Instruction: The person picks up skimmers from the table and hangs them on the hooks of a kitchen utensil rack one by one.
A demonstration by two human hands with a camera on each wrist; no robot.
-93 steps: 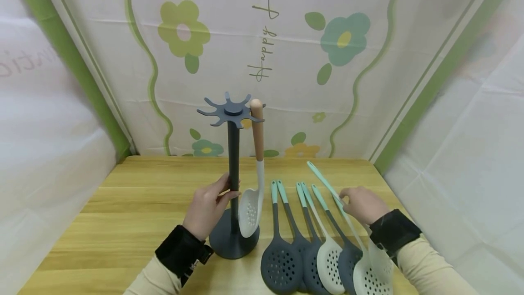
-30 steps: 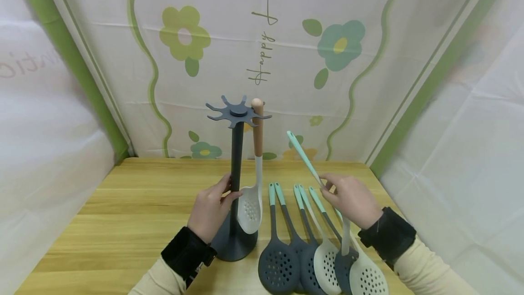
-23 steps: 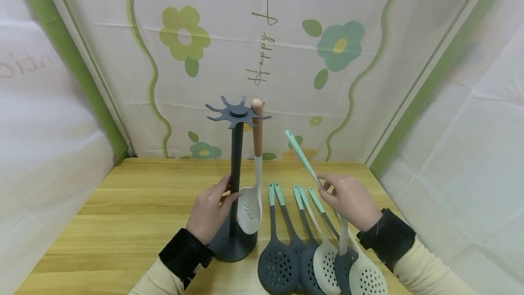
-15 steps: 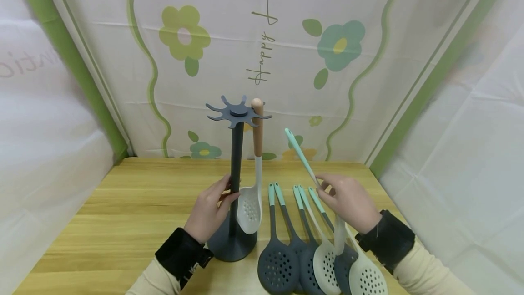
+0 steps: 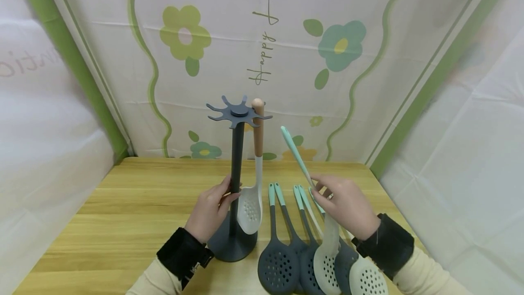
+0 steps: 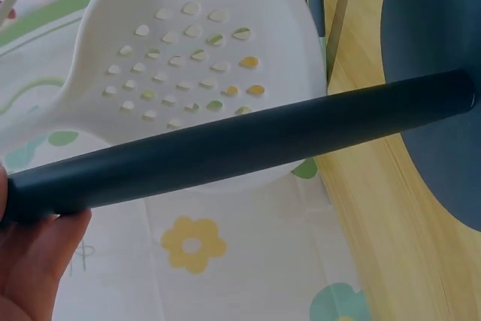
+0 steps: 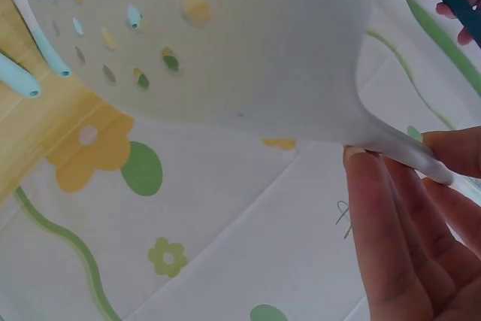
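My left hand [image 5: 208, 208] grips the dark post of a utensil stand [image 5: 236, 158], whose top is a ring of hooked arms. A white slotted ladle [image 5: 250, 208] with a wooden handle hangs from one arm, just right of the post. In the left wrist view, its holed bowl [image 6: 180, 43] lies behind the post. Right of the stand, my right hand [image 5: 345, 201] pinches a white skimmer [image 5: 295, 154] by its stem, mint handle tilted up and left. The right wrist view shows its holed head [image 7: 225, 50] close up; in the head view it is seen nearly edge-on below the hand.
Several skimmers with mint handles lie side by side on the wooden table [image 5: 135, 222], including a dark grey skimmer [image 5: 279, 265] and a white skimmer [image 5: 368, 279]. Some heads overlap. A flower-printed cloth [image 5: 229, 58] hangs behind the table, with more cloth at both sides.
My right hand has lifted the white skimmer from the row's right end and carried it left, toward the stand. My left hand stays on the post.
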